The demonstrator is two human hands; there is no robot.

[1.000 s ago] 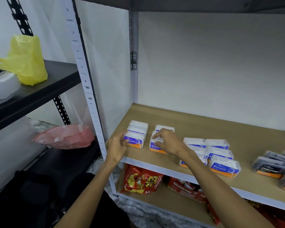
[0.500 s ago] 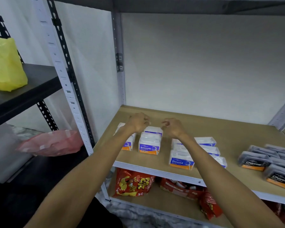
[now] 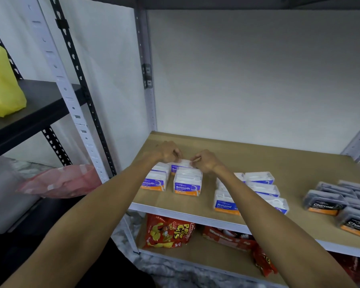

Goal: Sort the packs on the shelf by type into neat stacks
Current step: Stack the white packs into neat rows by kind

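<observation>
Clear "Smooth" packs with blue and orange labels stand in short stacks at the left of the wooden shelf (image 3: 258,150): one stack (image 3: 155,179), another (image 3: 188,182). Behind these, a further Smooth pack (image 3: 180,165) is pinched at its two ends by my left hand (image 3: 168,152) and my right hand (image 3: 205,161). "Round" packs (image 3: 256,190) lie in rows right of my right forearm, which hides some of them. Dark "Charcoal" packs (image 3: 345,202) sit at the far right.
A white slotted upright (image 3: 71,100) frames the shelf's left side. Red snack bags (image 3: 168,231) lie on the lower shelf. A yellow bag (image 3: 2,86) rests on a black side shelf (image 3: 40,100), a pink bag (image 3: 58,181) below it.
Both hands have moved from the front Smooth packs to the back one and closed on its ends. The view has shifted left and lower.
</observation>
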